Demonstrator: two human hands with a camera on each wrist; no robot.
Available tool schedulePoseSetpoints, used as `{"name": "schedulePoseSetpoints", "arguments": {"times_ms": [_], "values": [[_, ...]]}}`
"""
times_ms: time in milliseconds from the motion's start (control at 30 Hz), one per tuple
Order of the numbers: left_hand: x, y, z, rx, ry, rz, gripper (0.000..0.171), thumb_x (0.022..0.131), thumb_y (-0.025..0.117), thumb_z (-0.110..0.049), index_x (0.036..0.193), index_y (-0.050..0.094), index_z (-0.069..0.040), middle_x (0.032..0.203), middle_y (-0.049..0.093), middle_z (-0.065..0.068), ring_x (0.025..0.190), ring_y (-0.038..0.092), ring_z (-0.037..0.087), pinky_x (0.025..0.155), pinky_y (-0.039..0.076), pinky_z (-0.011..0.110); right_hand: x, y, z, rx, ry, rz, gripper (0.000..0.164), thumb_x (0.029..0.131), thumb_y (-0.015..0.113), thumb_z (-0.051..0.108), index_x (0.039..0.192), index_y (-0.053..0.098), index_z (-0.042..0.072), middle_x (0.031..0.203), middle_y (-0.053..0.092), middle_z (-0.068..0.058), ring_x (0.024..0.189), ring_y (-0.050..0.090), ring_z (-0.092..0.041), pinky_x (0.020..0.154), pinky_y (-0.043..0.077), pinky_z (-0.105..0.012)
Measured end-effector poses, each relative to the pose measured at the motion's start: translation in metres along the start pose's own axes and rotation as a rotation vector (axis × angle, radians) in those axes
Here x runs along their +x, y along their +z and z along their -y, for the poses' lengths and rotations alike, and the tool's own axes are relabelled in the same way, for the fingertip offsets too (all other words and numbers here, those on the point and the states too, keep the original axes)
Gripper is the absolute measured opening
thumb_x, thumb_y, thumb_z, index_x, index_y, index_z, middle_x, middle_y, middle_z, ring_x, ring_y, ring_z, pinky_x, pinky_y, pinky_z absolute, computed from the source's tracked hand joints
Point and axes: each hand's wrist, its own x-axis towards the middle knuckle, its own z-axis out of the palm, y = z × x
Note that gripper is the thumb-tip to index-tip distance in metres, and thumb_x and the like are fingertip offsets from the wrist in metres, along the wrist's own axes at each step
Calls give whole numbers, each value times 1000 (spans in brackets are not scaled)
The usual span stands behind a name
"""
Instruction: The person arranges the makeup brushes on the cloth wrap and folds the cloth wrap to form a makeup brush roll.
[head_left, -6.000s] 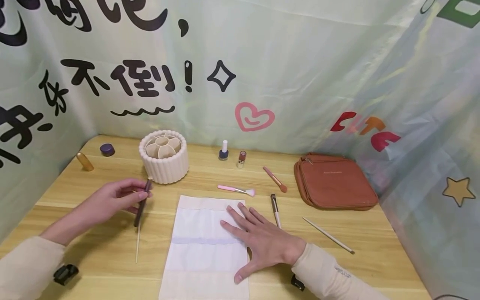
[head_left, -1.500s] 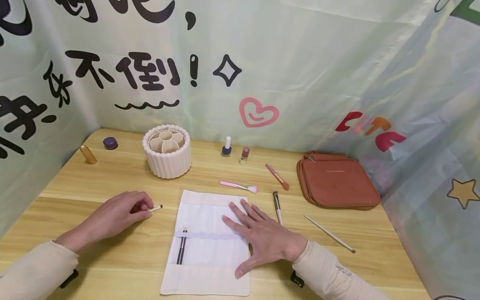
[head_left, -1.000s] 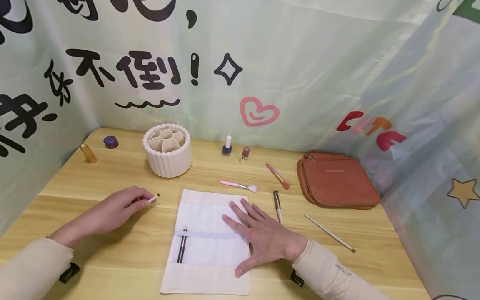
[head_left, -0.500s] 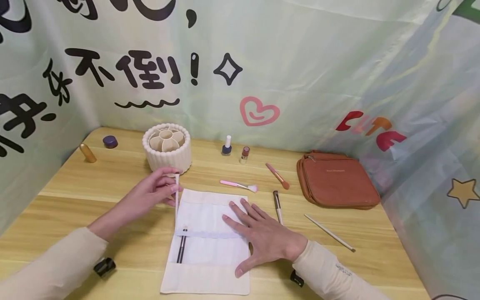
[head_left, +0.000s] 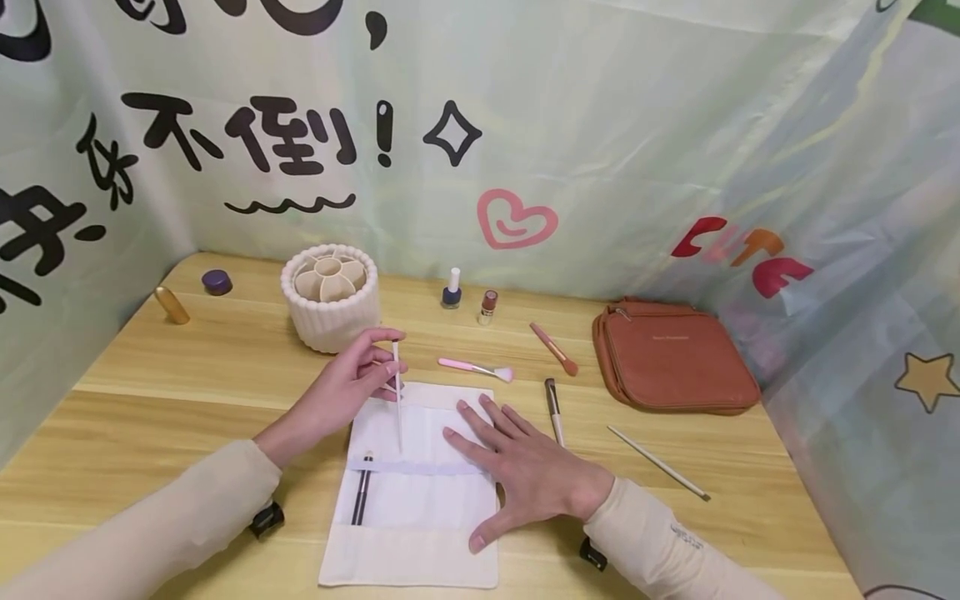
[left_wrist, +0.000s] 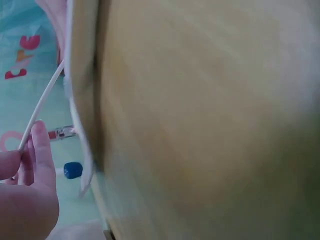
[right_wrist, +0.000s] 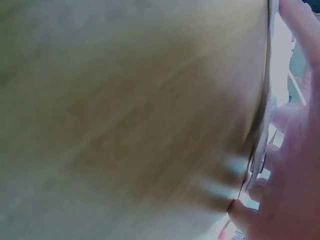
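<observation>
In the head view a white brush roll (head_left: 420,558) lies unrolled on the wooden table. A dark-handled makeup brush (head_left: 362,493) sits in it at the left, tucked under the lilac band (head_left: 431,468). My left hand (head_left: 352,379) pinches a thin white makeup brush (head_left: 398,417) between thumb and fingers. It stands steeply over the roll's upper half, its lower tip close to the band. The left wrist view shows the same thin stick (left_wrist: 42,100) between the fingertips. My right hand (head_left: 532,479) rests with fingers spread flat on the roll's right edge.
A white ribbed holder (head_left: 333,321) stands behind the left hand. Several makeup brushes, such as the pink one (head_left: 468,367), lie right of and behind the roll. Farther back are nail polish (head_left: 452,292), a lipstick (head_left: 487,308) and a brown zip bag (head_left: 675,362).
My left hand picked up dark-handled and white brushes; the dark one now sits in the roll. The left hand has moved right over the roll with the white brush turned upright. The right hand stays.
</observation>
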Motion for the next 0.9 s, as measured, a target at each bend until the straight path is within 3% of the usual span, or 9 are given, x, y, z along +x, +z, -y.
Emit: {"name": "schedulePoseSetpoints", "arguments": {"times_ms": [167,433,633,900], "values": [[1,1,4,14,-47,39,45,113,52,-2,157,44,0,123,68,28,99,72,24,88,67,33,1,0,1,-18,5,-1,130,78,74,88,177,13,30,185,-7,-6,171,-6,-37,138,12,-59],[-3,0,5,67,-138,228,43,112,56,-2,154,47,2,116,73,22,87,68,19,76,66,33,1,0,1,-19,15,8,130,78,74,88,177,12,31,185,-7,-5,171,-6,-37,138,12,-58],[-11,-3,4,193,-187,320,33,109,64,-11,141,59,-3,104,76,10,67,58,15,53,46,22,2,1,1,-28,9,3,129,78,74,88,177,13,30,185,-5,-6,171,-3,-38,138,14,-58],[-21,-2,2,260,-201,370,25,103,76,-18,123,67,-6,96,69,4,58,49,12,51,41,22,2,1,1,-34,7,-6,129,78,74,88,177,15,29,185,-3,-7,171,-2,-39,138,15,-59]]}}
